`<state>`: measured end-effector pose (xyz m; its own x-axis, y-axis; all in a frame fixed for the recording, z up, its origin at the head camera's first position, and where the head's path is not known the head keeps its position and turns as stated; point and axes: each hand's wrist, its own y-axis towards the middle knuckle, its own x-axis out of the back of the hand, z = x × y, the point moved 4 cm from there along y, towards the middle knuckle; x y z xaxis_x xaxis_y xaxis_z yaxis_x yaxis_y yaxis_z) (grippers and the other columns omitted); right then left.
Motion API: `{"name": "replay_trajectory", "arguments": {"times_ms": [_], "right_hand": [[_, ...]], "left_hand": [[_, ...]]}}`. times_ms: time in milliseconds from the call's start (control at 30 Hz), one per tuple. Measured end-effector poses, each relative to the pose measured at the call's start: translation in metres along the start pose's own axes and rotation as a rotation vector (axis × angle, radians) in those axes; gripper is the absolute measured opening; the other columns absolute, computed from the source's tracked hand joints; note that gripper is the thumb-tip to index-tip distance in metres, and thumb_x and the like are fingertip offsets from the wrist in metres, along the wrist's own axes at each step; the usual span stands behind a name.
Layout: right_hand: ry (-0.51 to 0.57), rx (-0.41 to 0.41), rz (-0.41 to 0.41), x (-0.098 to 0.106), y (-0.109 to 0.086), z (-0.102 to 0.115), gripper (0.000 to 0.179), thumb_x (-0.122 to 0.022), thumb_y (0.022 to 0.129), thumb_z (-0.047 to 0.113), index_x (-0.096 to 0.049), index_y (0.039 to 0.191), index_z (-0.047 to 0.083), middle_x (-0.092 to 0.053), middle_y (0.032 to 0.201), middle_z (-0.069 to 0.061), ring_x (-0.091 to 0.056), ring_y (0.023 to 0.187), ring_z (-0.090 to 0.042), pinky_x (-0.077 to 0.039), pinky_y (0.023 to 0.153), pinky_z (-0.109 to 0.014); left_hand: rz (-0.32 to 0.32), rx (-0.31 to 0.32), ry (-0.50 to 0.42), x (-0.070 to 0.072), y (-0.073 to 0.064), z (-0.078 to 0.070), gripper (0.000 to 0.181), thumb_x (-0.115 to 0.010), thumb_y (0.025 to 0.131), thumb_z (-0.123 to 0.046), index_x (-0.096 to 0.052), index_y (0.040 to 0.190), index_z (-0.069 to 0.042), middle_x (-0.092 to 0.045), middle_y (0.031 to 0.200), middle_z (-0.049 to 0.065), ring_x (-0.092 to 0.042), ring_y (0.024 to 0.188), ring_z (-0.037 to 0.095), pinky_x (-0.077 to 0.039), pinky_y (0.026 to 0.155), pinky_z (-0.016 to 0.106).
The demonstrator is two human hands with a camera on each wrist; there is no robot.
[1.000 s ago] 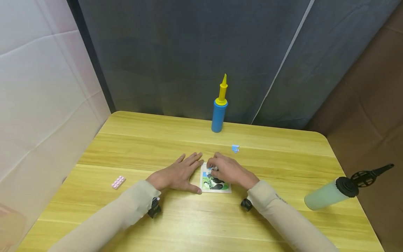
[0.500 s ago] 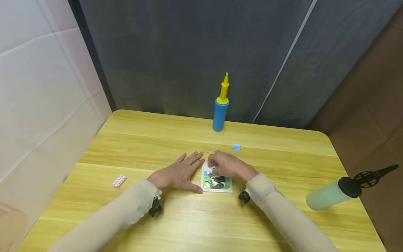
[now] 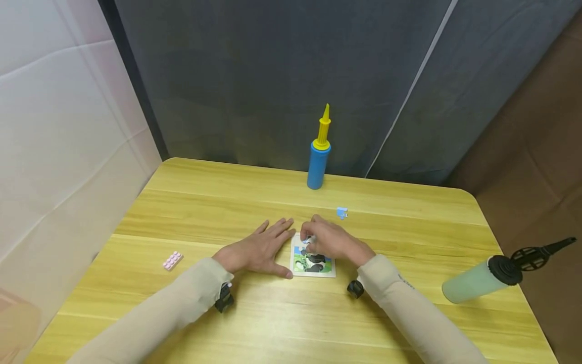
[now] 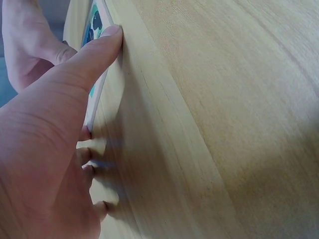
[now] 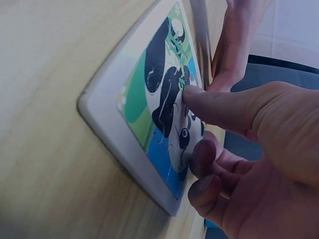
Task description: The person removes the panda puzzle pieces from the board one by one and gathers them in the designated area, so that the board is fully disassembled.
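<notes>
A small panda jigsaw puzzle (image 3: 312,268) in a white frame lies flat on the table between my hands. My left hand (image 3: 260,251) rests on the table with fingers spread, its thumb and index fingertip at the frame's left edge. Over the puzzle's upper part, my right hand (image 3: 333,241) bends its fingers and pinches a puzzle piece (image 5: 184,133) with part of the panda's face. The right wrist view has the thumb (image 5: 219,105) on the picture and the other fingertips near its top edge. In the head view, those fingers hide part of the picture.
A loose blue puzzle piece (image 3: 342,213) lies beyond the right hand. Behind it stands a blue and yellow hand pump (image 3: 317,164). A pink toy brick (image 3: 173,261) is at left, and a pale green bottle (image 3: 475,283) with a black top lies at right.
The right hand stays over the puzzle's upper part, its wrist and fingers shifting only slightly. The left hand keeps its place at the frame. The whole head view shifts a little.
</notes>
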<state>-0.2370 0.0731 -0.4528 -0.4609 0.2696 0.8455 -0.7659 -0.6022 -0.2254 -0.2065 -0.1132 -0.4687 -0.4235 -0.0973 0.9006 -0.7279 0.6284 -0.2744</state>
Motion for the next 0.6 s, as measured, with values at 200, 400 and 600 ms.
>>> {"name": "replay_trajectory", "arguments": {"times_ms": [200, 400, 600], "right_hand": [[-0.004, -0.008, -0.037, -0.0016, -0.0008, -0.0039, 0.03, -0.08, 0.097, 0.019, -0.066, 0.123, 0.013, -0.061, 0.121, -0.004, -0.06, 0.103, -0.019, -0.057, 0.095, -0.04], [0.02, -0.03, -0.045, -0.0025, -0.0018, -0.0062, 0.029, -0.08, 0.097, 0.021, -0.07, 0.122, 0.012, -0.06, 0.119, -0.005, -0.06, 0.101, -0.018, -0.057, 0.096, -0.04], [0.023, -0.022, -0.075, -0.0032, -0.0044, -0.0067, 0.021, -0.081, 0.096, 0.023, -0.071, 0.113, 0.017, -0.064, 0.115, -0.004, -0.06, 0.099, -0.017, -0.057, 0.093, -0.042]], "left_hand": [[-0.005, -0.007, 0.0, 0.0003, -0.0002, -0.0008, 0.115, -0.071, 0.088, -0.074, -0.025, 0.17, -0.007, -0.007, 0.182, 0.013, -0.009, 0.17, 0.034, -0.011, 0.137, 0.062], [-0.008, -0.008, 0.001, 0.001, 0.0002, -0.0014, 0.115, -0.071, 0.088, -0.074, -0.025, 0.17, -0.007, -0.008, 0.182, 0.013, -0.009, 0.17, 0.034, -0.012, 0.137, 0.063], [-0.013, -0.011, 0.012, 0.0004, -0.0001, -0.0007, 0.115, -0.071, 0.088, -0.075, -0.026, 0.17, -0.007, -0.009, 0.182, 0.013, -0.01, 0.17, 0.035, -0.011, 0.137, 0.063]]}}
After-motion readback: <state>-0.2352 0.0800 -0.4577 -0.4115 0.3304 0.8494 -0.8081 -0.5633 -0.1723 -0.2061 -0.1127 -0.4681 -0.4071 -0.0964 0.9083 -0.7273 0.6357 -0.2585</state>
